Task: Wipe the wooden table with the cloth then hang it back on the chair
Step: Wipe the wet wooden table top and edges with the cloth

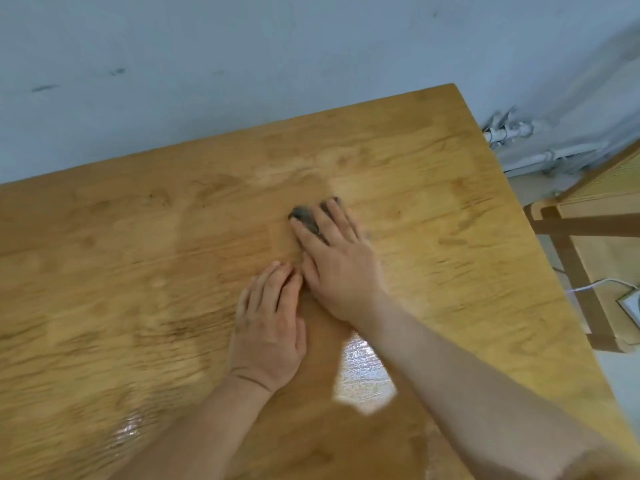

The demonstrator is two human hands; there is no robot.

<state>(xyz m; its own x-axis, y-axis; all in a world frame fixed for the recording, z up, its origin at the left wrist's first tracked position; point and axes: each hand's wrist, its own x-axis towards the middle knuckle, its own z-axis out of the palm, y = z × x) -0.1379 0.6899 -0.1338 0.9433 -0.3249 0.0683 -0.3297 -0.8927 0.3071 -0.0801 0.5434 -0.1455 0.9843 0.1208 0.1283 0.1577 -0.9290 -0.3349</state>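
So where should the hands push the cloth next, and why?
Probably sideways toward the left part of the wooden table. The right hand presses flat on the dark cloth near the table's middle, with the left hand flat beside it. Wet shine shows only near the front edge, so the wide left stretch looks unwiped, though blur makes that uncertain.

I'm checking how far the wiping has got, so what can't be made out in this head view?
- Cloth: mostly hidden under the right hand; only a dark bit shows between the fingers.
- Chair: only a wooden frame shows, cut off by the right edge; unidentifiable.
- Wooden table: motion blur hides smudges.
- Left hand: flat on the table; whether it touches the cloth is unclear.
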